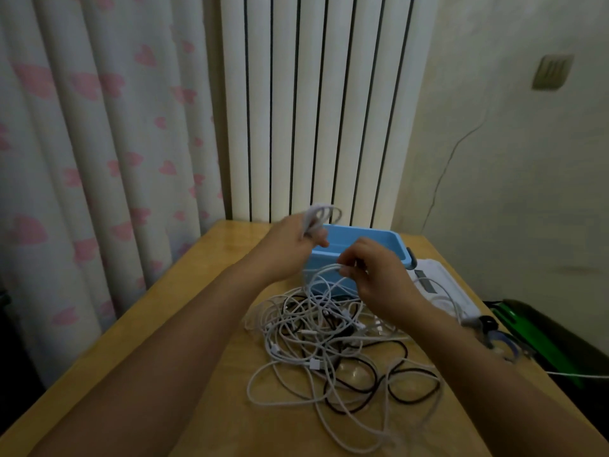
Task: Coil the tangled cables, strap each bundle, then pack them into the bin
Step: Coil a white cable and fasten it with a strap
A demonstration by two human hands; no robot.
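Observation:
A tangled heap of white and black cables (333, 338) lies on the wooden table (184, 324) in front of a light blue bin (369, 239). My left hand (290, 242) is raised near the bin's left corner and grips a few loops of white cable (321, 214) that stick up above its fingers. My right hand (372, 272) hovers over the heap, in front of the bin, and pinches a strand of the same white cable (329, 268), which runs down into the pile.
A white flat device (438, 285) lies right of the bin, with dark and blue items (494, 338) at the table's right edge. A green and black object (540, 334) sits beyond that edge. Behind the table stand a radiator (313, 103) and a curtain (99, 143).

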